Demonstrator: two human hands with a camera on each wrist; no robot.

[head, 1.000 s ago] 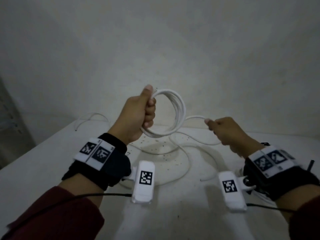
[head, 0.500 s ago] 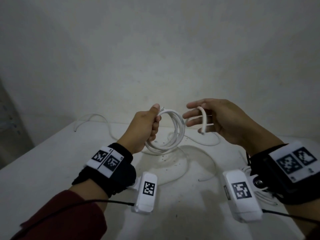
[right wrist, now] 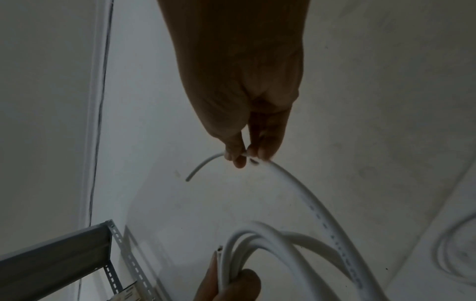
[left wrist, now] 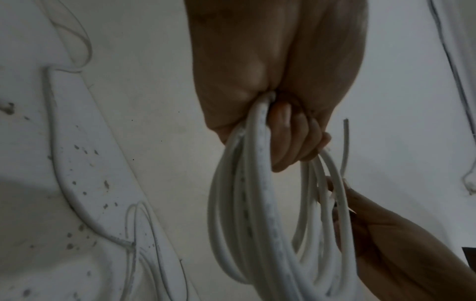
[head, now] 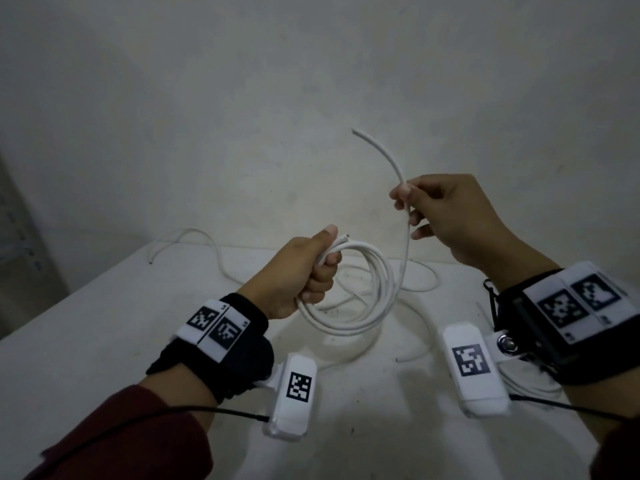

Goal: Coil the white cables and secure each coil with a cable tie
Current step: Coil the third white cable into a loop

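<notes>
Cable (head: 375, 289) smooth white plastic; table (head: 104, 341) matt white, speckled.

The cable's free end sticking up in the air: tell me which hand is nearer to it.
Right. The right hand pinches the cable just below its free end; the left hand grips the coil lower down.

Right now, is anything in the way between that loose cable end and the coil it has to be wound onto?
Nothing visible is. The right hand pinches the loose tail in open air above and to the right of the coil, which the left hand grips. Other cables lie below on the table.
</notes>
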